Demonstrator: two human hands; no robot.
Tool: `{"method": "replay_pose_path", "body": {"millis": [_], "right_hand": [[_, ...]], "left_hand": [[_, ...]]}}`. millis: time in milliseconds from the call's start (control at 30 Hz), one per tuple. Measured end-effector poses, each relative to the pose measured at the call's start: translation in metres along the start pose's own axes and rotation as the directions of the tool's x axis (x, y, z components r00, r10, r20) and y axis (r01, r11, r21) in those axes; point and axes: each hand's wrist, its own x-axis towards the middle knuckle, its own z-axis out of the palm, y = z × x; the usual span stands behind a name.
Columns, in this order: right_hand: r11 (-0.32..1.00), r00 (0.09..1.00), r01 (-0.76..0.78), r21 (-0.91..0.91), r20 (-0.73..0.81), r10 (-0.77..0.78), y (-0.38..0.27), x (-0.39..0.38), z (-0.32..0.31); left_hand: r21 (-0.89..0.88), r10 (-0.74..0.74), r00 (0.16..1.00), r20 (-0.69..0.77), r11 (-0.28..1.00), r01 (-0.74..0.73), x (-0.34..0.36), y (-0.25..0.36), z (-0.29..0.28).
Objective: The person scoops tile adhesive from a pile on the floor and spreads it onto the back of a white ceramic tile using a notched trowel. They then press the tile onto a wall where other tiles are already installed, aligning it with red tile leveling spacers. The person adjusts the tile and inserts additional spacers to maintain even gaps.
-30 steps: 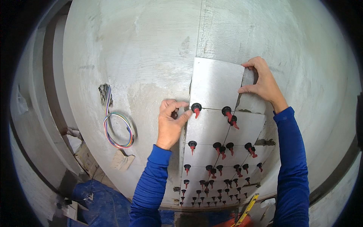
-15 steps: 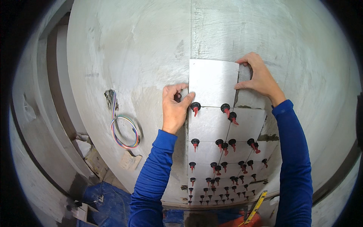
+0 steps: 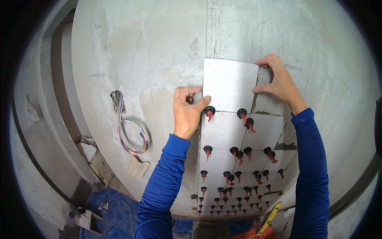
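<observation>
A white square wall tile [image 3: 230, 84] stands against the grey wall, its lower edge along the row of tiles beneath. My left hand [image 3: 188, 115] grips its left edge, with the thumb near the lower left corner. On the other side, my right hand [image 3: 279, 81] has fingers at the upper right corner and the thumb on the right edge. Black-and-red tile leveling clips [image 3: 209, 113] sit in the joint under this tile. More clips of the same kind stud the laid white tiles [image 3: 221, 133] below.
A loop of coloured wires [image 3: 132, 136] hangs from a hole in the wall at left, above a beige patch [image 3: 138, 166]. A yellow spirit level [image 3: 269, 219] leans at the wall's foot near something orange. Blue sheeting [image 3: 115, 215] covers the floor.
The whole view has shifted slightly, so the wall, tiles and hands appear a little further right. Both hands keep the same grip on the tile's edges.
</observation>
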Motion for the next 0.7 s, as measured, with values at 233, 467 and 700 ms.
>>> {"method": "replay_pose_path", "body": {"millis": [233, 467, 700], "right_hand": [[0.999, 0.999, -0.033, 0.005, 0.02, 0.033, -0.0003, 0.0004, -0.0008], [0.999, 0.999, -0.041, 0.016, -0.009, 0.041, -0.0011, -0.002, 0.0039], [0.998, 0.998, -0.055, -0.026, -0.007, 0.055, -0.0034, -0.0021, 0.0049]], "left_hand": [[0.045, 0.012, 1.0, -0.013, 0.999, -0.011, 0.0007, -0.0016, 0.0023], [-0.005, 0.024, 0.999, -0.034, 1.0, -0.024, -0.0017, -0.0022, 0.0036], [-0.017, 0.032, 0.998, -0.052, 0.999, -0.033, -0.0026, -0.0038, 0.0057]]}}
